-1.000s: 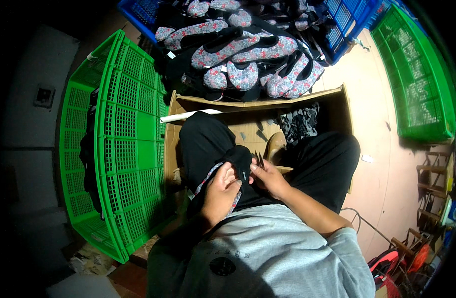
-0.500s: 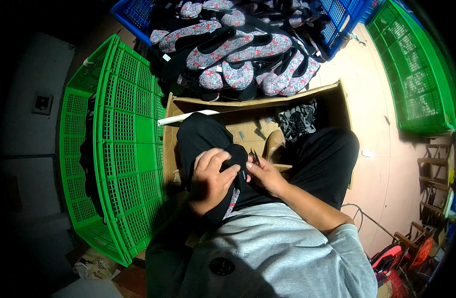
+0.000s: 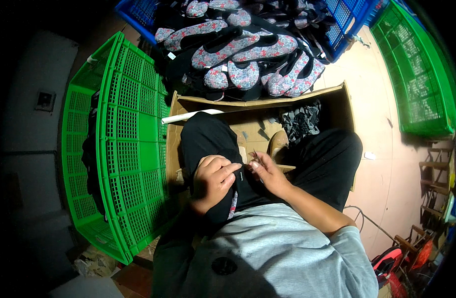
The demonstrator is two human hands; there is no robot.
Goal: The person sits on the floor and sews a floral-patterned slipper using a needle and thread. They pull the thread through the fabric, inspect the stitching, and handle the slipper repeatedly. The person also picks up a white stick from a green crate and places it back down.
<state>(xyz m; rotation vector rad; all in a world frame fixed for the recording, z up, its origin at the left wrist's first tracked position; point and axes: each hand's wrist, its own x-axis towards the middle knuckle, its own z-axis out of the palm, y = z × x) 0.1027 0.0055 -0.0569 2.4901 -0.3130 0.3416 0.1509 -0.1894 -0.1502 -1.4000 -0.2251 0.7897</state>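
My left hand (image 3: 215,180) is closed on a black cloth shoe (image 3: 239,186) lying over my left thigh. A strip of floral fabric shows at the shoe's near end and a small pale label on its side; the dark cloth blends with my trousers, and my fingers cover part of it. Just right of the shoe, my right hand (image 3: 268,175) is closed around small thread snips (image 3: 255,155), whose dark pointed tips stick out beyond the fingers.
Between my legs stands an open cardboard box (image 3: 354,114) with dark fabric scraps (image 3: 302,121) inside. A white tube (image 3: 188,117) crosses its left edge. Beyond lie many floral shoes (image 3: 243,74) by a blue crate (image 3: 344,25). Green crates (image 3: 133,149) flank me.
My right hand has drawn slightly right, away from the shoe, and the snips have turned. The shoe's raised rounded end has gone down under my left fingers. The whole view has shifted slightly.
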